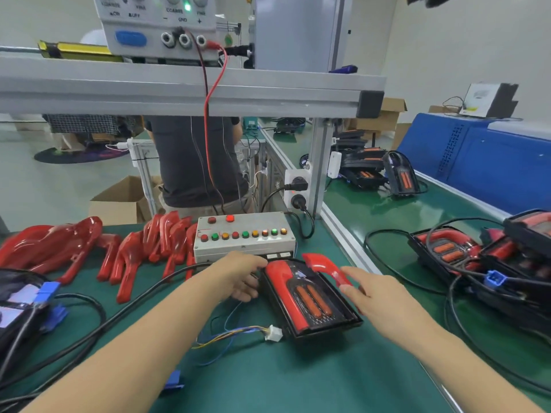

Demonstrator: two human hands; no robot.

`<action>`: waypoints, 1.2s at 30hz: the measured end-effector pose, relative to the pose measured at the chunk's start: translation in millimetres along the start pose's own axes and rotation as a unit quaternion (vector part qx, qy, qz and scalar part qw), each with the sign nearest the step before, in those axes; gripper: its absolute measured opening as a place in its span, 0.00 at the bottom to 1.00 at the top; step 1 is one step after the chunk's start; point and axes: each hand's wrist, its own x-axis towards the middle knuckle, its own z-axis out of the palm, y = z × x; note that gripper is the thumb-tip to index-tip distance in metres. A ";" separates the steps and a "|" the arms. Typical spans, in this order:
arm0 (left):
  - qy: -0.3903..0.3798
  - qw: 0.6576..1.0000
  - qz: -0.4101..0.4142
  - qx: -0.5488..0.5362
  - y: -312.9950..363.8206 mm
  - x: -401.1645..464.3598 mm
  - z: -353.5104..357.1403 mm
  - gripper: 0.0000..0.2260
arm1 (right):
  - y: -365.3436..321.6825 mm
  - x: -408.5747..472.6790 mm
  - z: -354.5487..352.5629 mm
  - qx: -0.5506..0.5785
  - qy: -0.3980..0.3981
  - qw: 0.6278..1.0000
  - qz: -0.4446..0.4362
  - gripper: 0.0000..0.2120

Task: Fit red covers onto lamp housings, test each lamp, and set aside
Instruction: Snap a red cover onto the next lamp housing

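A black lamp housing (322, 318) lies on the green mat in front of me, with one red cover (286, 293) seated along its left side and two orange strips in its middle. My left hand (241, 275) grips the housing's upper left edge. My right hand (375, 296) holds a second, curved red cover (325, 266) by its lower end, tilted above the housing's upper right corner. A grey test box (244, 236) with a row of coloured lamps stands just behind. The housing's wire lead ends in a white plug (274, 333) lying loose on the mat.
A pile of loose red covers (89, 248) lies at the left. Several lamps with covers and cables (489, 257) sit on the right belt. Black cables cross the mat. More housings lie at the far left (18, 305). A person stands behind the bench.
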 end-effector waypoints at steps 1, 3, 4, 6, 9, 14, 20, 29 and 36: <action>-0.001 1.000 0.004 -0.012 0.2 1.9 -0.9 0.09 | -0.4 -0.5 1.8 -0.006 0.002 1.000 -0.004 0.11; -0.010 0.999 0.004 -0.043 -0.5 4.5 -1.9 0.04 | -1.6 -2.2 4.7 -0.023 0.001 1.000 -0.007 0.12; -0.017 0.998 0.000 -0.054 -1.3 4.4 -1.6 0.02 | -2.1 -3.5 6.0 -0.030 0.000 1.000 -0.009 0.12; -0.028 0.997 -0.004 -0.072 -1.5 4.1 0.3 0.03 | -1.7 -6.4 8.2 -0.025 -0.001 1.000 -0.016 0.12; -0.046 0.987 -0.007 -0.154 3.2 -2.3 5.0 0.06 | -1.2 -10.5 7.6 -0.009 0.000 0.999 -0.036 0.11; -0.113 0.957 -0.011 -0.268 12.7 -7.4 10.0 0.07 | -3.7 -11.9 7.1 0.038 0.011 0.997 -0.072 0.13; -0.095 0.966 0.007 -0.240 20.4 -7.3 17.6 0.18 | -10.1 -15.9 8.0 0.012 0.047 0.996 -0.080 0.20; -0.093 0.969 0.039 -0.227 11.1 -1.2 8.2 0.29 | -7.6 -2.4 20.5 0.466 -0.107 0.872 0.105 0.28; -0.090 0.970 0.033 -0.224 10.8 -0.5 6.1 0.34 | -10.0 4.8 14.7 0.485 -0.159 0.853 0.111 0.15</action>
